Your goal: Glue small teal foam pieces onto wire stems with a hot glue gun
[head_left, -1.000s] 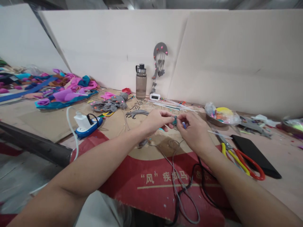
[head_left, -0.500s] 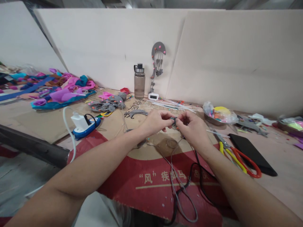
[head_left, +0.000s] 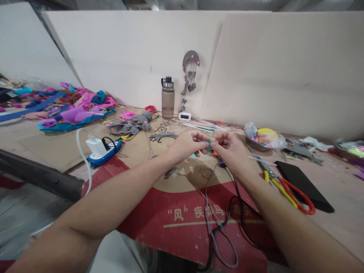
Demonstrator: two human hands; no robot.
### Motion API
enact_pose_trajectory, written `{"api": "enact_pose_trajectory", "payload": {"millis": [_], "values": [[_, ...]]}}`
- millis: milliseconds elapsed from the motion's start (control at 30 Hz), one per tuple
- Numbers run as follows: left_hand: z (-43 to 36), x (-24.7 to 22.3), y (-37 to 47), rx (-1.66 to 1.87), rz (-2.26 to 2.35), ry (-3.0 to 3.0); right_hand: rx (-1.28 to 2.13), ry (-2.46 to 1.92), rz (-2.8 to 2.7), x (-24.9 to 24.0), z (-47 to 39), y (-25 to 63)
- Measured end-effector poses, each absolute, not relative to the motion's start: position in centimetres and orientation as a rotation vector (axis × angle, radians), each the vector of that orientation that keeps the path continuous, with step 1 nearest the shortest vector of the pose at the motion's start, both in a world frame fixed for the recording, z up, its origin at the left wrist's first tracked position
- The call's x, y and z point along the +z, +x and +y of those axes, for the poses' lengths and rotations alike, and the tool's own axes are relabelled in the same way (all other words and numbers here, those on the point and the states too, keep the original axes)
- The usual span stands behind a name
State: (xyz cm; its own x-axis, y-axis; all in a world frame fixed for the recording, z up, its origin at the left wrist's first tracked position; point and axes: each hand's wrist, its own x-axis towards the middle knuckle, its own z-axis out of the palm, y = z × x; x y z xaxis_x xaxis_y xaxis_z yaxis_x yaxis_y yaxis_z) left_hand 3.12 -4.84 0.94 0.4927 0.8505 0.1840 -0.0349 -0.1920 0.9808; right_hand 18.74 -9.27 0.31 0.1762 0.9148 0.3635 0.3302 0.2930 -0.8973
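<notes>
Between my two hands, at the middle of the board, is a small grey-green piece [head_left: 208, 144]. My left hand [head_left: 191, 145] pinches its left side with thumb and fingers. From the right, my right hand [head_left: 229, 148] pinches the same piece, the fingertips of both hands nearly touching. Its exact shape is too small to tell. A grey cord [head_left: 209, 212] lies in loops below my hands. Something small and orange shows under my right fingers. Partly behind my left wrist lies a dark grey piece [head_left: 170, 172].
Scissors [head_left: 287, 191] and a black phone [head_left: 304, 185] lie right. A blue power strip [head_left: 105, 154] and grey felt pieces [head_left: 127, 126] are left. Behind stand a bottle [head_left: 168, 99], a small clock [head_left: 184, 116] and a hanging felt ornament [head_left: 191, 62]. A bowl [head_left: 260, 145] sits back right.
The piece between my fingertips has turned slightly and shows a greener side. My hands have barely moved.
</notes>
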Motion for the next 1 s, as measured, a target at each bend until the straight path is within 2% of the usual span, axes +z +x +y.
{"api": "enact_pose_trajectory", "payload": {"millis": [433,1000], "values": [[-5.5,1.5,2.9,0.924,0.725,1.702,0.582,-1.289,-1.375,0.3,-9.4,18.4],[-4.4,0.8,3.1,0.871,0.676,1.379,0.608,-1.275,-1.405,0.0,-9.5,18.5]]}}
